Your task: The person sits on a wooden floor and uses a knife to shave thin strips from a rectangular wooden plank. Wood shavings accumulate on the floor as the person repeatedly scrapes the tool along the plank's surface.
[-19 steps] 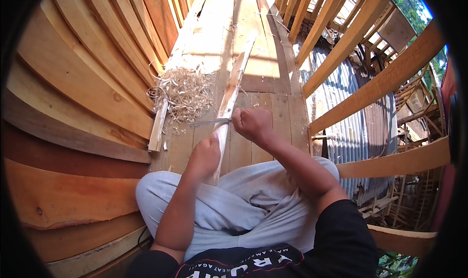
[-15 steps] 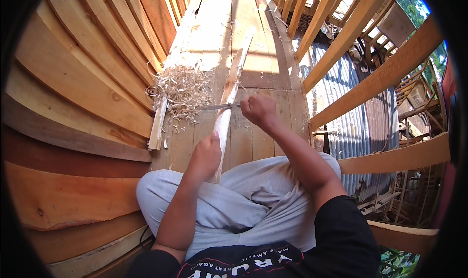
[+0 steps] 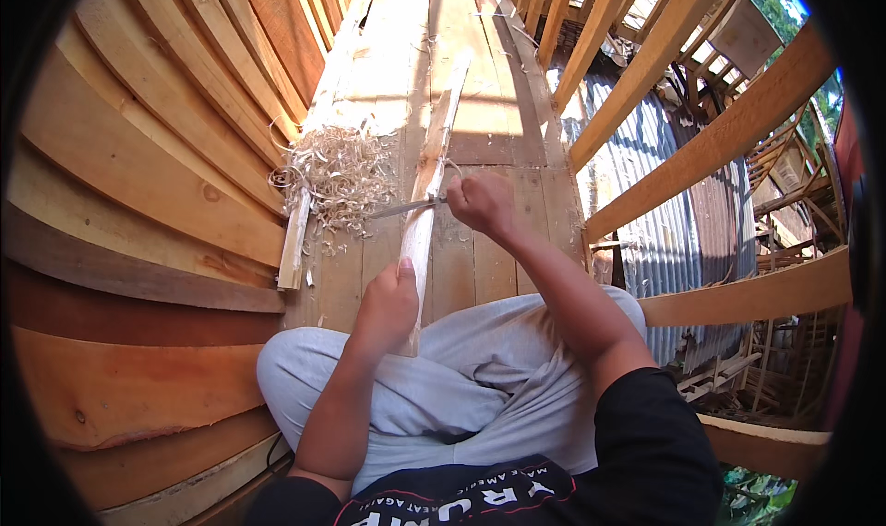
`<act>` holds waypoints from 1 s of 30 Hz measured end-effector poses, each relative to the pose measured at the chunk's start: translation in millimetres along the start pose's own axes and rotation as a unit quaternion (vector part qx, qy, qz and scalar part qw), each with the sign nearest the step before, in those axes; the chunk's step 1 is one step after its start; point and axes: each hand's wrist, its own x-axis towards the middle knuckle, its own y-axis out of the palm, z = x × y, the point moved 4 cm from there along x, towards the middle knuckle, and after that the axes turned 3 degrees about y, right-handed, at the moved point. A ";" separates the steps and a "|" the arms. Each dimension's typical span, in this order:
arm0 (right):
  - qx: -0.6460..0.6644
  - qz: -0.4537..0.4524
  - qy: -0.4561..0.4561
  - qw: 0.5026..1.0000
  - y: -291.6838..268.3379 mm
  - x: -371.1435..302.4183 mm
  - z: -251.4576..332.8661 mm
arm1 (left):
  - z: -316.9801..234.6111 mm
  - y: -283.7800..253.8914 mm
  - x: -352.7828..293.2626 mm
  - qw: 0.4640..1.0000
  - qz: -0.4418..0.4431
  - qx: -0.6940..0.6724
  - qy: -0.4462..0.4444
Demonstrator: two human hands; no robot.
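Your left hand (image 3: pixel 389 300) grips the wood strip (image 3: pixel 430 157); its long axis runs forward from your lap (image 3: pixel 461 392), slightly rightward. Your right hand (image 3: pixel 482 201) clasps the knife (image 3: pixel 401 209), blade crossing leftward. Floorboards (image 3: pixel 503 231) reach the right railing (image 3: pixel 678 197); shavings (image 3: pixel 346 173) crowd left.

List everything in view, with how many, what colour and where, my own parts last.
Knife: one, grey blade, across the wood strip
Wood strip: one, pale and brown, lengthwise in front
Shavings: one heap, pale, left of the strip
Short wood piece: one, tan, beside the heap
Floorboards: several, brown, underneath
Wall boards: many, orange-brown, left
Railing slats: several, tan, right
Corrugated sheets: count unclear, grey and rusty, beyond the railing
Trousers: one pair, grey, below
Shirt: one, black, bottom
Left hand: one, bare, on the strip
Right hand: one, bare, holding the knife
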 end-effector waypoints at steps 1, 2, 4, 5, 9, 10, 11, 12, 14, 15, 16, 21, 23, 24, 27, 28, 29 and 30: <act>0.002 -0.010 -0.001 1.000 -1.0 5.0 -2.0 | -2.6 -0.5 1.6 1.000 0.003 0.004 0.000; 0.003 -0.020 -0.003 1.000 -1.5 6.9 -2.9 | -5.1 -1.4 2.7 1.000 0.007 0.009 0.000; 0.009 0.038 -0.018 0.999 -2.6 -11.8 16.3 | -5.8 -9.7 3.4 0.999 0.020 0.000 -0.026; 0.011 0.068 -0.026 0.997 -4.5 -17.7 25.2 | -5.1 -12.1 4.3 0.999 0.026 -0.004 -0.039; 0.020 -0.040 -0.012 0.999 -0.9 7.5 -12.6 | 0.0 5.8 1.9 0.999 0.009 -0.039 -0.001; 0.015 -0.008 0.003 1.000 -2.4 4.9 1.8 | -0.6 -3.6 6.1 0.999 0.019 -0.035 -0.024; 0.008 0.026 0.019 0.999 -5.5 -2.8 16.1 | 0.3 -7.5 7.5 0.998 0.031 -0.033 -0.049; 0.000 0.060 0.035 0.998 -4.9 -9.7 24.9 | 1.9 -8.7 6.1 0.998 0.025 -0.029 -0.053; 0.005 0.077 0.011 0.997 -1.4 -7.4 17.9 | -4.0 -4.7 1.6 0.998 0.019 -0.021 -0.050; 0.011 0.028 0.046 0.998 6.5 5.3 -5.7 | -7.2 1.4 -2.4 0.999 0.018 -0.022 -0.026; 0.016 -0.018 0.080 0.996 9.6 17.0 -28.5 | -7.4 10.3 -7.7 1.000 0.016 -0.025 -0.005; 0.000 0.059 0.110 0.992 5.6 7.3 -14.1 | 0.8 1.2 -1.4 1.000 0.007 -0.008 -0.027; 0.005 0.074 0.080 0.994 -0.3 5.6 -4.6 | -4.0 -10.6 2.5 0.997 0.041 -0.010 -0.069; 0.007 0.082 0.066 0.994 -0.3 5.2 -2.4 | -2.7 -11.3 3.5 0.998 0.034 -0.018 -0.053; 0.018 0.018 0.117 0.993 -1.1 21.4 -41.9 | -1.6 -5.0 3.6 0.999 0.020 -0.039 -0.010; 0.016 0.039 0.097 0.994 2.4 18.6 -33.5 | 3.6 -4.5 4.2 0.999 0.010 -0.042 -0.010; 0.014 0.057 0.075 0.995 1.9 11.3 -18.8 | 8.3 -5.4 5.6 0.999 -0.001 -0.045 -0.006; 0.013 0.074 0.053 0.996 2.7 4.4 -4.4 | 14.2 -6.1 6.7 0.998 -0.003 -0.062 -0.007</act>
